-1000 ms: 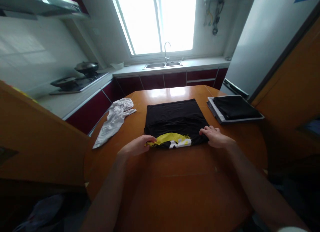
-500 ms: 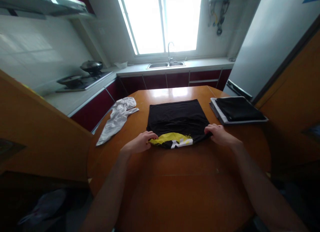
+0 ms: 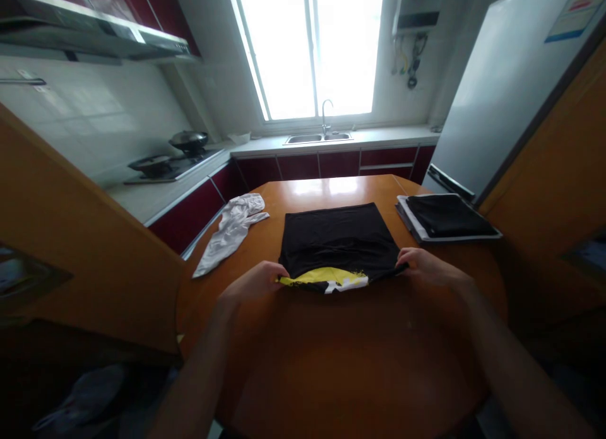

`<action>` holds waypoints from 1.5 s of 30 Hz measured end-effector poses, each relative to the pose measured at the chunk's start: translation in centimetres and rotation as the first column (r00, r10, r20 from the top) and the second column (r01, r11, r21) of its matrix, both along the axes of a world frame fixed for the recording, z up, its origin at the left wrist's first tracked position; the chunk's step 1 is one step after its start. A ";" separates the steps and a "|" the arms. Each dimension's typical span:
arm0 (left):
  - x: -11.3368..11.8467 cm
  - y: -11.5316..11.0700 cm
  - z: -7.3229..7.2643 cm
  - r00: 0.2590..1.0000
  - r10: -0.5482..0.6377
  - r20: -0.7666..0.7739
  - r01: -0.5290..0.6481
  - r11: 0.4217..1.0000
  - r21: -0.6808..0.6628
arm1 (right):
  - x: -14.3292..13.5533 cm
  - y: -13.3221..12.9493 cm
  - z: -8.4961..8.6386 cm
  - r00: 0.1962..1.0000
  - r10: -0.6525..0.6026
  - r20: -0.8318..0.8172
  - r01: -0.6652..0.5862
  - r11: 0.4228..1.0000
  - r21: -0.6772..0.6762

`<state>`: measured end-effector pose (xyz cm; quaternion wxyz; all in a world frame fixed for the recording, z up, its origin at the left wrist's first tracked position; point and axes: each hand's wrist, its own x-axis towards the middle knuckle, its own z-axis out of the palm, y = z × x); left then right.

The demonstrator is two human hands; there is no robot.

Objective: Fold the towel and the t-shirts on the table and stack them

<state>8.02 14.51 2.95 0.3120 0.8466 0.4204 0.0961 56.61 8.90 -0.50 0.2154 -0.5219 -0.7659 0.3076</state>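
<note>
A black T-shirt with a yellow and white print lies on the wooden table before me. Its near edge is folded over, and the print shows along that fold. My left hand pinches the left end of the folded edge, beside the yellow part. At the opposite end, my right hand grips the black cloth between thumb and fingers. The fabric between both hands is drawn out sideways, sagging slightly in the middle. The fingertips are partly hidden by the cloth.
A crumpled white satin garment lies on the table's left side. Folded clothes, black over white and grey, are stacked at the right. Beyond stand a counter with a sink, a stove with pans, and a fridge.
My hands have spread a little further apart, pulling the folded edge wider. Less of the print shows now. The camera view has tilted slightly up.
</note>
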 end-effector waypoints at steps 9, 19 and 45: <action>-4.5 -8.6 3.0 0.988 -0.121 0.095 0.144 0.948 -0.283 | -0.6 -8.1 6.0 0.962 0.207 -0.181 -0.243 0.947 -0.211; -3.3 -0.6 1.1 0.844 0.333 0.420 -0.214 0.928 -0.307 | -1.6 1.2 4.6 0.866 -0.194 -0.461 0.158 0.981 -0.116; -1.4 7.7 -7.2 0.870 0.484 0.095 -0.493 0.857 0.150 | -4.1 11.0 -7.3 0.829 -0.506 -0.239 0.547 0.822 0.157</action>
